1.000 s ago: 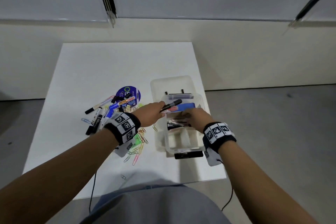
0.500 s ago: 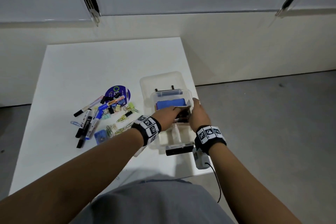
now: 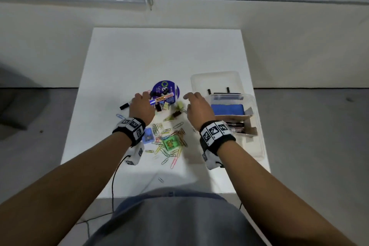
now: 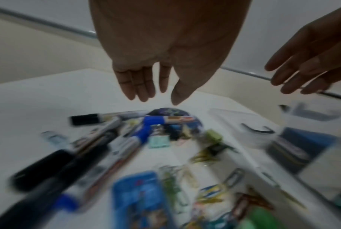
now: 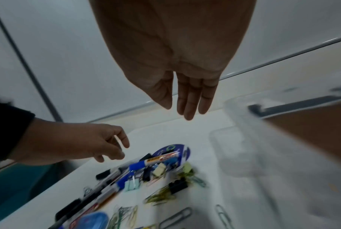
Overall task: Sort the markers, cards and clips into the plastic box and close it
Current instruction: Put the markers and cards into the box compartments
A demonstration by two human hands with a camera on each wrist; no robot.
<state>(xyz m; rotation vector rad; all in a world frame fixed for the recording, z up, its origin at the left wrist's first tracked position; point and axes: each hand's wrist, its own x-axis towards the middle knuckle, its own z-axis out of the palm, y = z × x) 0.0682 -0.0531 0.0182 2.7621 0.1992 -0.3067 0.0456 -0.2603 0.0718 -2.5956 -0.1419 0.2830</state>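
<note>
Plainly, two empty hands [image 3: 142,108] [image 3: 197,108] over one box [image 3: 257,118].

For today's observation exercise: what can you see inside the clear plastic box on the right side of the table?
Inside the plastic box lie a blue pad, cardboard dividers and dark markers. The right hand and its wristband hide the near left part; the nearest section cannot be made out.

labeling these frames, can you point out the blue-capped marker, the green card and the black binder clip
blue-capped marker [image 5: 137,165], right wrist view, on its blue cap.
green card [image 3: 170,143], head view, on the middle of its face, among the paper clips.
black binder clip [image 5: 179,186], right wrist view, on its black body.
</note>
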